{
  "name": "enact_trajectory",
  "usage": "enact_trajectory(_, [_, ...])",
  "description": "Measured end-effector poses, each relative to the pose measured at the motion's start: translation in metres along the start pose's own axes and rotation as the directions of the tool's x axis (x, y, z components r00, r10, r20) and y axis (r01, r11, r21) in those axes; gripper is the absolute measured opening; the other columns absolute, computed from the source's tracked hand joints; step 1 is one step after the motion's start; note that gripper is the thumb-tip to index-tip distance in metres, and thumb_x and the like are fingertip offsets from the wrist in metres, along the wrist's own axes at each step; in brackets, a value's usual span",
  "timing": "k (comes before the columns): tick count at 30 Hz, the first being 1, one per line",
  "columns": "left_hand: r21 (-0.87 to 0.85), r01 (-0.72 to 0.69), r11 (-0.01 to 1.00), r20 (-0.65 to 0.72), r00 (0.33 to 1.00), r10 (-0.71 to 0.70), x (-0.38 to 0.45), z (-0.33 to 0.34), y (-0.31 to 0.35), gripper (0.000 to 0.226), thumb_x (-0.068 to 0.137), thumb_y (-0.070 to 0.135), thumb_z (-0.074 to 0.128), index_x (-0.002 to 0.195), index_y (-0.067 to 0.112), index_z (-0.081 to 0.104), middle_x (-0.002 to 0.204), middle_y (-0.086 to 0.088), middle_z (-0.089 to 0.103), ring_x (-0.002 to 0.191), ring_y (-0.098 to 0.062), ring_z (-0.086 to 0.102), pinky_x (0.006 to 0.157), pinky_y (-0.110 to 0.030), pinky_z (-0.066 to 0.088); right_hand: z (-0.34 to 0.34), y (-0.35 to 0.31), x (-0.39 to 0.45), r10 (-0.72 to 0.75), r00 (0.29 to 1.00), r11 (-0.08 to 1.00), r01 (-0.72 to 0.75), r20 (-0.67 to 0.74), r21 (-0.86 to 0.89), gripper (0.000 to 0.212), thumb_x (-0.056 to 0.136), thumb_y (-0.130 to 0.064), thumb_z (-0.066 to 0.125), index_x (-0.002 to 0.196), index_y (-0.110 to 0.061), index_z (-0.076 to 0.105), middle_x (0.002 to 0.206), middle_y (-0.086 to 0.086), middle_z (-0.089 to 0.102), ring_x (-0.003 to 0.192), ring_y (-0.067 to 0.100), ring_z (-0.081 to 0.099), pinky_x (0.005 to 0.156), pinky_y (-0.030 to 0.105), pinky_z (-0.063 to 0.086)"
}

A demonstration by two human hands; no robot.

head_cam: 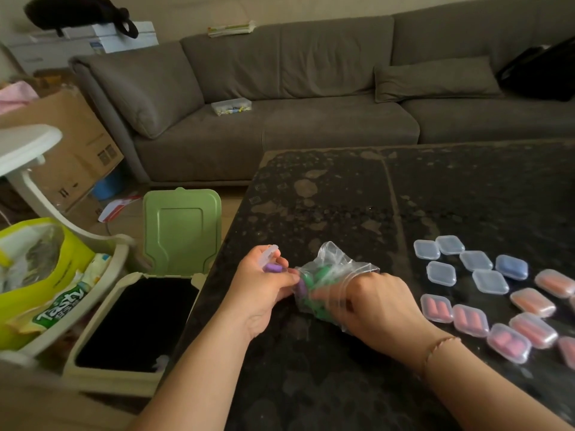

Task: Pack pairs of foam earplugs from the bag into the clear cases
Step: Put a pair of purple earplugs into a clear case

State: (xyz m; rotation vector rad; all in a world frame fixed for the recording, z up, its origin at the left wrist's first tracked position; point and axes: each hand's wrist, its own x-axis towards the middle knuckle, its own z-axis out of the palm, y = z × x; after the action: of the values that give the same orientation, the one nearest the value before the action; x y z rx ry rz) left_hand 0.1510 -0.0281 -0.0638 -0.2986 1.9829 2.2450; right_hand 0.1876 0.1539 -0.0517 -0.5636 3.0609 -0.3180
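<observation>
the head view shows two bare hands low in the centre of the frame, over a dark speckled table [342,213]. the left hand [264,287] curls round one open clear case [270,256] with one purple earplug [273,269] lying in it, and its fingertips also pinch the edge of the clear plastic bag [333,265]. the right hand [382,303] is pushed into the bag's mouth with its fingers buried among green and purple earplugs [317,276]; the plastic blurs them, so whether they have closed on a plug cannot be told, nor can the plugs inside be counted. at the right of the frame lie five empty closed cases [441,272], one case with blue plugs [511,267], and about nine cases with pink or orange plugs [471,320]; the outermost of these are cut off by the right edge, so that count is loose. at the lower left stands one bin [93,362] with its green lid [182,228] raised. a grey sofa [311,88] fills the top of the frame, with one small clear box [231,106] on its seat.
</observation>
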Motion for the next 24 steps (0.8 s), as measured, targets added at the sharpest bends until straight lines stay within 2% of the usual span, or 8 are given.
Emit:
enact_trajectory(3, [-0.109,0.042,0.993,-0.016,0.999,-0.044,0.001,0.001,-0.002,0.059,0.082,-0.023,0.06,0.13,0.011,0.05,0.091,-0.009,0.053,0.085,-0.021,0.063,0.075,-0.037,0.058,0.0,-0.003,-0.002,0.027,0.997,0.999,-0.025,-0.073,0.028,0.061,0.088,-0.072,0.025,0.111,-0.033,0.066,0.097,-0.012,0.066,0.086,0.008,0.061,0.075,0.025,0.051])
enact_trajectory(4, [-0.114,0.044,0.992,-0.02,0.999,-0.047,0.001,0.001,-0.003,0.059,0.082,-0.022,0.06,0.131,0.009,0.05,0.091,-0.009,0.053,0.086,-0.022,0.063,0.076,-0.037,0.058,0.001,-0.003,-0.002,0.038,0.995,0.999,-0.035,-0.095,0.041,0.061,0.087,-0.074,0.025,0.111,-0.035,0.065,0.095,-0.013,0.066,0.084,0.007,0.061,0.073,0.024,0.051])
enact_trajectory(8, [-0.113,0.054,0.992,0.002,0.999,-0.054,0.002,0.001,-0.004,0.06,0.082,-0.02,0.062,0.136,0.001,0.047,0.092,-0.01,0.054,0.09,-0.025,0.064,0.076,-0.039,0.06,0.0,-0.002,-0.004,0.088,0.99,0.994,-0.08,-0.109,0.08,0.045,0.091,-0.063,0.043,0.128,-0.043,0.057,0.115,-0.015,0.065,0.1,0.006,0.061,0.082,0.02,0.048])
enact_trajectory(11, [-0.167,0.102,0.981,0.063,0.994,-0.092,-0.001,0.004,-0.003,0.06,0.082,-0.02,0.062,0.134,0.006,0.049,0.093,-0.01,0.054,0.089,-0.025,0.065,0.071,-0.036,0.06,0.003,0.0,0.0,0.132,0.983,0.991,-0.128,-0.124,0.035,0.042,0.091,-0.06,0.049,0.125,-0.039,0.06,0.114,-0.015,0.065,0.1,0.007,0.061,0.084,0.02,0.048])
enact_trajectory(15, [-0.163,0.11,0.98,0.091,0.991,-0.096,-0.004,0.009,-0.004,0.05,0.083,-0.02,0.062,0.125,0.006,0.053,0.088,-0.009,0.054,0.08,-0.021,0.066,0.068,-0.033,0.06,0.006,0.001,0.004,0.16,0.984,0.987,-0.162,-0.079,-0.013,0.042,0.091,-0.057,0.051,0.125,-0.034,0.061,0.118,-0.012,0.064,0.105,0.008,0.06,0.09,0.022,0.046])
enact_trajectory(19, [-0.16,0.102,0.982,0.085,0.992,-0.089,-0.001,0.008,-0.004,0.054,0.083,-0.019,0.062,0.131,0.002,0.05,0.09,-0.01,0.055,0.083,-0.023,0.067,0.073,-0.036,0.061,0.004,0.002,0.004,0.15,0.987,0.988,-0.148,-0.057,0.033,0.05,0.09,-0.057,0.054,0.135,-0.035,0.053,0.129,-0.012,0.059,0.115,0.007,0.057,0.097,0.022,0.044])
enact_trajectory(22, [-0.166,0.1,0.981,0.091,0.992,-0.085,-0.003,0.01,-0.004,0.048,0.083,-0.02,0.062,0.124,0.004,0.053,0.088,-0.01,0.054,0.079,-0.022,0.068,0.072,-0.036,0.061,0.003,0.003,0.002,0.146,0.988,0.989,-0.144,-0.055,0.038,0.05,0.091,-0.056,0.053,0.136,-0.034,0.052,0.132,-0.011,0.057,0.118,0.008,0.055,0.1,0.023,0.042])
enact_trajectory(24, [-0.173,0.101,0.98,0.091,0.992,-0.086,-0.003,0.011,-0.005,0.054,0.083,-0.019,0.062,0.13,0.005,0.051,0.089,-0.01,0.055,0.083,-0.023,0.068,0.074,-0.037,0.061,0.004,0.004,0.002,0.152,0.986,0.988,-0.149,-0.063,0.045,0.051,0.092,-0.055,0.052,0.137,-0.032,0.05,0.134,-0.01,0.055,0.12,0.009,0.054,0.101,0.023,0.041])
